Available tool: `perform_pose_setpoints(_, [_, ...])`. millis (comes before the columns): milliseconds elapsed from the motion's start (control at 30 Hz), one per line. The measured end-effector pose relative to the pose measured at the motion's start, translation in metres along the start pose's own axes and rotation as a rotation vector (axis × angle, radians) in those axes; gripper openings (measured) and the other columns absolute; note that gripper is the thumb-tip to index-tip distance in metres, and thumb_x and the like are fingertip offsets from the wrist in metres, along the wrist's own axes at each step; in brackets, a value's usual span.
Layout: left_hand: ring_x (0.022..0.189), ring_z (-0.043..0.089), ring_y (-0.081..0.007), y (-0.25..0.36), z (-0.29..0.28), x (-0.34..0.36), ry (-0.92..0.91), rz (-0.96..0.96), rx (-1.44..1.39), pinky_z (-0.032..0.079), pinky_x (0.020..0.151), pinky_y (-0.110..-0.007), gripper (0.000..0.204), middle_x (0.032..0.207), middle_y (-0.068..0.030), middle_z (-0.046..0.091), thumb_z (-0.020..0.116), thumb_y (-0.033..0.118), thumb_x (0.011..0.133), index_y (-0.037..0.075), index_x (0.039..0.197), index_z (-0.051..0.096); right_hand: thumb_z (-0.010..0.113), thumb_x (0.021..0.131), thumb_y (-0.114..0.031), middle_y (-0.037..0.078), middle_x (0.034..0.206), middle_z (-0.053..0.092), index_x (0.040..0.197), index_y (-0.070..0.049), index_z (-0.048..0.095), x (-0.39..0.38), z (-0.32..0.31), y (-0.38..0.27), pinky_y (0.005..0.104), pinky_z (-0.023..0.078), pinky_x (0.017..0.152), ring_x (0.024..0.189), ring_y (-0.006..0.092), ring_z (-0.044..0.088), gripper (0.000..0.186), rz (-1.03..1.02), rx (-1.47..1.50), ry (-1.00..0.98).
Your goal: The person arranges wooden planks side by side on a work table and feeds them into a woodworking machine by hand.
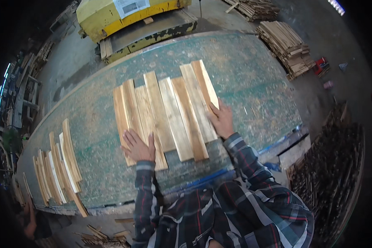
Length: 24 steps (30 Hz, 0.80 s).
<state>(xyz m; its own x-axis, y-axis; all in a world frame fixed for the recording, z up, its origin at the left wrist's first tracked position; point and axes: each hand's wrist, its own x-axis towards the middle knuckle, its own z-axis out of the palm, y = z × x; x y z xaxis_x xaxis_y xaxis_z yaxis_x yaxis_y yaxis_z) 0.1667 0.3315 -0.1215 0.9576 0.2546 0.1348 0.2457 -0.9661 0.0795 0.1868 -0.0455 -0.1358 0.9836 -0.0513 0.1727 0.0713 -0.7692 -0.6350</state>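
Note:
Several wooden slats (pixel 155 107) lie side by side on the worn green table (pixel 260 95), their ends staggered and their tones running from pale to brown. My left hand (pixel 139 146) rests flat with spread fingers on the lower ends of the leftmost slats. At the right side of the row, my right hand (pixel 222 120) lies over the lower part of the last slats, fingers stretched out along them. Neither hand is wrapped round a slat. Part of the rightmost slat is hidden beneath my right hand.
A second row of slats (pixel 58 169) lies on the table's left end, near another person's arm (pixel 30 219). A yellow machine (pixel 111 20) stands beyond the far edge. Stacked wood (pixel 285 45) sits at the far right, and a large pile of sticks (pixel 324 182) at the near right.

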Motion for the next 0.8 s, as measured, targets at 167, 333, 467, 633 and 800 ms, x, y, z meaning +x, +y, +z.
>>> perform_pose_setpoints(167, [0.160, 0.011, -0.0418, -0.019, -0.024, -0.043, 0.038, 0.303, 0.051, 0.003, 0.118, -0.078, 0.096, 0.171, -0.0225, 0.020, 0.051, 0.075, 0.091, 0.015, 0.164, 0.032, 0.074, 0.075, -0.072, 0.033, 0.169, 0.008, 0.162, -0.016, 0.037, -0.067, -0.013, -0.086, 0.0788, 0.002, 0.117, 0.156, 0.0536, 0.007, 0.110, -0.114, -0.308, -0.128])
perform_pose_setpoints(333, [0.158, 0.018, -0.0403, -0.012, -0.033, -0.103, -0.174, 0.714, -0.233, 0.002, 0.119, -0.075, 0.088, 0.170, -0.0202, 0.022, 0.050, 0.078, 0.091, 0.029, 0.162, 0.037, 0.064, 0.076, -0.082, 0.024, 0.171, 0.017, 0.156, -0.019, 0.047, -0.143, -0.014, -0.116, 0.0808, 0.000, 0.115, 0.156, 0.0517, 0.011, 0.103, -0.324, -0.365, -0.375])
perform_pose_setpoints(467, [0.159, 0.018, -0.0382, -0.008, -0.017, -0.093, -0.049, 0.765, -0.252, 0.001, 0.118, -0.077, 0.073, 0.170, -0.0179, 0.024, 0.050, 0.064, 0.099, 0.029, 0.162, 0.037, 0.056, 0.085, -0.078, 0.015, 0.172, 0.023, 0.153, -0.020, 0.052, -0.139, 0.007, -0.109, 0.0795, -0.006, 0.117, 0.157, 0.0479, 0.014, 0.089, -0.344, -0.400, -0.203])
perform_pose_setpoints(633, [0.159, 0.015, -0.0369, 0.005, -0.021, -0.047, -0.079, 0.672, -0.223, -0.004, 0.118, -0.078, 0.075, 0.171, -0.0179, 0.023, 0.050, 0.064, 0.099, 0.028, 0.163, 0.033, 0.056, 0.090, -0.071, 0.011, 0.170, 0.030, 0.155, -0.022, 0.049, -0.102, 0.016, -0.127, 0.0772, -0.009, 0.118, 0.156, 0.0477, 0.017, 0.082, -0.312, -0.476, -0.179])
perform_pose_setpoints(800, [0.158, 0.018, -0.0387, 0.032, -0.034, -0.056, -0.039, 0.699, -0.237, -0.001, 0.117, -0.078, 0.074, 0.170, -0.0201, 0.023, 0.054, 0.061, 0.098, 0.029, 0.162, 0.036, 0.056, 0.096, -0.059, 0.011, 0.171, 0.029, 0.156, -0.027, 0.048, -0.092, 0.037, -0.125, 0.0772, -0.003, 0.118, 0.155, 0.0460, 0.023, 0.068, -0.128, -0.428, -0.128])
